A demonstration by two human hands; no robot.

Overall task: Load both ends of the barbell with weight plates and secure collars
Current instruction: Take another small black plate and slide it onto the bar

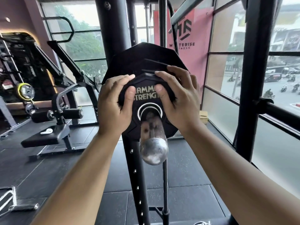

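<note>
Two hands, both grasping the same thing: left hand [113, 103] wraps the left edge of the small plate [146, 95], right hand [178, 98] wraps its upper right edge. On both, the thumb lies on the lettered face and the fingers curl over the rim to the back. Plates: two. The small black one is between the hands; a larger black plate [138, 59] sits right behind it, farther inboard, sticking out above and to both sides. Can't tell if the two faces touch. One barbell sleeve [153, 143] in view, chrome, running through the small plate's steel-ringed bore, with its free end pointing back at the camera, below and between the wrists. So the small plate is on the sleeve, well in from the free end, and a long bare stretch of sleeve is outboard of it. Rack: one black upright [112, 30] behind the plates, one more upright [254, 78] at right. Another perforated post [134, 168] runs down under the sleeve to the floor [81, 176], which is dark rubber tile. Left side: one padded bench machine [47, 137] with a small white item [46, 131] lying on its pad. Behind it all, windows [227, 70] and a pink banner [199, 46].
</note>
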